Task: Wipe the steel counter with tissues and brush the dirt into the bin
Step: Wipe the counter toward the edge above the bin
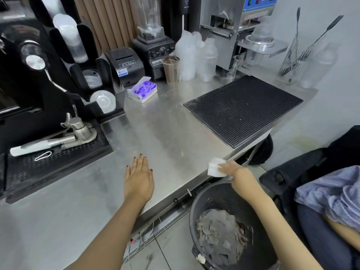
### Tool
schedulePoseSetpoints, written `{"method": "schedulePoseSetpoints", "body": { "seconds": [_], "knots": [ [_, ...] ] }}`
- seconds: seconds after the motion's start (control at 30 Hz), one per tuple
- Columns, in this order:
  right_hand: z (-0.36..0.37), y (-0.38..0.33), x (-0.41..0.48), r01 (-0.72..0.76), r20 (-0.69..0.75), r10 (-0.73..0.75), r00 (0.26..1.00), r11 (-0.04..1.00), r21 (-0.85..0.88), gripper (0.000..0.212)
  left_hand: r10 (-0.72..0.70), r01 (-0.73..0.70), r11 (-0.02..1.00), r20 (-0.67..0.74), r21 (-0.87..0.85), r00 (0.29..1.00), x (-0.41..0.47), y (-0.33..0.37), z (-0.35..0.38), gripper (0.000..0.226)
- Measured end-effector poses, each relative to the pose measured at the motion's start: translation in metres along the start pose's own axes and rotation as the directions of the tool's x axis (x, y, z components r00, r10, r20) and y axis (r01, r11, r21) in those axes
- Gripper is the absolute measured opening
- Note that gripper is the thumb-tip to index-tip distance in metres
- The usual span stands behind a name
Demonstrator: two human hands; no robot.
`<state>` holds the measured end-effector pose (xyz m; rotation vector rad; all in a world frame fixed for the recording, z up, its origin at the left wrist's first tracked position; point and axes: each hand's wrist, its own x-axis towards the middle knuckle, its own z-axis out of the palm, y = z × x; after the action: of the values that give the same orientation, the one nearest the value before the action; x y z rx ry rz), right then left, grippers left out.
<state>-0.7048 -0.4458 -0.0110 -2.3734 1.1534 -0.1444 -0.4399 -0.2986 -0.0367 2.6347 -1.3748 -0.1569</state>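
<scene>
**Tissue at the counter's edge, bin below**

While the left hand [138,179] lies flat and spread on the steel counter [169,133], holding nothing, the right hand [236,171] presses a folded white tissue [215,168] against the counter's near edge. The tissue looks clean and thick, bunched under the fingers, part of it poking over the rim. Directly beneath stands the dark round bin [196,207], with grey-brown crumpled waste heaped inside. The steel shows dull smears and streaks. A purple-and-white tissue box [142,90] sits farther back, and a black ridged mat [243,109] covers the right corner. The right hand's fingertips are hidden by the tissue, and the bin's lower side runs out of view. Any loose dirt on the steel is too fine to make out.
</scene>
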Motion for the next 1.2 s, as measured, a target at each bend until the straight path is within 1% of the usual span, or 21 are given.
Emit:
{"method": "schedulePoseSetpoints", "body": {
  "seconds": [0.07, 0.1, 0.17, 0.2, 0.27, 0.33, 0.43, 0.57, 0.63, 0.73, 0.83, 0.87, 0.9, 0.93, 0.97, 1.0, 1.03, 1.07, 1.1, 1.13, 1.2],
  "knots": [
    [-0.002, -0.028, 0.003, 0.033, -0.172, -0.027, 0.985, 0.999, 0.034, 0.061, -0.003, 0.003, 1.0, 0.0, 0.0, 1.0, 0.0, 0.0, -0.001, 0.052],
    [0.002, -0.045, 0.009, 0.084, -0.187, -0.078, 0.979, 0.996, 0.025, 0.061, -0.002, 0.002, 1.0, -0.002, 0.0, 1.0, 0.001, 0.0, -0.001, 0.052],
    [0.022, -0.077, 0.031, 0.214, -0.133, -0.208, 0.969, 0.976, 0.035, 0.055, -0.003, 0.003, 1.0, -0.008, -0.005, 1.0, 0.0, -0.001, -0.001, 0.051],
    [0.035, -0.092, 0.04, 0.244, -0.061, -0.242, 0.968, 0.97, 0.019, 0.052, -0.008, 0.008, 1.0, -0.009, -0.009, 1.0, -0.001, -0.001, -0.001, 0.051],
    [0.058, -0.115, 0.052, 0.26, 0.05, -0.257, 0.965, 0.964, -0.053, 0.051, -0.014, 0.014, 1.0, -0.011, -0.012, 1.0, -0.002, 0.0, -0.001, 0.051],
    [0.068, -0.121, 0.063, 0.29, 0.019, -0.29, 0.957, 0.945, -0.151, 0.053, -0.014, 0.014, 1.0, -0.01, -0.018, 1.0, -0.002, 0.0, -0.001, 0.051],
    [0.054, -0.113, 0.077, 0.212, -0.048, -0.227, 0.973, 0.953, -0.216, 0.055, -0.012, 0.012, 1.0, -0.017, -0.019, 1.0, 0.001, -0.001, -0.001, 0.05],
    [0.03, -0.087, 0.078, 0.069, -0.035, -0.08, 0.996, 0.967, -0.246, 0.054, -0.019, 0.019, 1.0, -0.014, -0.017, 1.0, 0.0, -0.002, -0.002, 0.05],
    [0.025, -0.067, 0.065, -0.012, -0.091, -0.011, 0.996, 0.968, -0.25, 0.054, -0.018, 0.018, 1.0, -0.009, -0.015, 1.0, -0.001, -0.001, -0.003, 0.05],
    [0.021, -0.03, 0.04, -0.211, -0.22, 0.17, 0.961, 0.96, -0.182, 0.057, -0.015, 0.015, 1.0, -0.009, -0.015, 1.0, 0.0, 0.0, -0.002, 0.051],
    [0.009, -0.012, 0.024, -0.4, -0.29, 0.354, 0.889, 0.908, -0.12, 0.044, -0.017, 0.016, 1.0, -0.008, -0.009, 1.0, -0.001, -0.001, -0.001, 0.05],
    [0.007, -0.015, 0.023, -0.428, -0.325, 0.371, 0.87, 0.895, -0.124, 0.041, -0.019, 0.019, 1.0, -0.009, -0.006, 1.0, -0.001, -0.001, -0.001, 0.05],
    [0.007, -0.025, 0.021, -0.416, -0.364, 0.345, 0.865, 0.899, -0.137, 0.04, -0.021, 0.021, 1.0, -0.009, -0.005, 1.0, -0.001, -0.001, -0.001, 0.05],
    [0.011, -0.038, 0.021, -0.353, -0.395, 0.27, 0.878, 0.923, -0.155, 0.042, -0.021, 0.021, 1.0, -0.01, -0.004, 1.0, -0.001, 0.0, -0.001, 0.05],
    [0.02, -0.055, 0.022, -0.23, -0.388, 0.15, 0.909, 0.959, -0.167, 0.046, -0.02, 0.02, 1.0, -0.013, -0.003, 1.0, -0.001, 0.0, -0.001, 0.05],
    [0.033, -0.074, 0.024, -0.089, -0.344, 0.035, 0.938, 0.986, -0.143, 0.051, -0.02, 0.019, 1.0, -0.016, -0.002, 1.0, 0.0, -0.001, -0.001, 0.05],
    [0.042, -0.094, 0.024, 0.021, -0.264, -0.048, 0.963, 0.994, -0.103, 0.053, -0.02, 0.02, 1.0, -0.018, -0.003, 1.0, 0.0, -0.001, -0.001, 0.05],
    [0.054, -0.112, 0.025, 0.111, -0.178, -0.126, 0.976, 0.99, -0.092, 0.054, -0.022, 0.022, 1.0, -0.02, -0.004, 1.0, 0.0, -0.001, -0.001, 0.05],
    [0.067, -0.123, 0.024, 0.17, -0.135, -0.181, 0.974, 0.981, -0.089, 0.053, -0.023, 0.023, 1.0, -0.02, -0.004, 1.0, 0.001, -0.001, -0.001, 0.05],
    [0.078, -0.125, 0.026, 0.2, -0.164, -0.216, 0.962, 0.974, -0.109, 0.051, -0.024, 0.024, 1.0, -0.018, -0.006, 1.0, 0.001, -0.001, -0.001, 0.05],
    [0.091, -0.115, 0.031, 0.143, -0.248, -0.169, 0.954, 0.982, -0.12, 0.049, -0.024, 0.024, 1.0, -0.015, -0.009, 1.0, 0.0, -0.001, 0.0, 0.05]
  ]
}}
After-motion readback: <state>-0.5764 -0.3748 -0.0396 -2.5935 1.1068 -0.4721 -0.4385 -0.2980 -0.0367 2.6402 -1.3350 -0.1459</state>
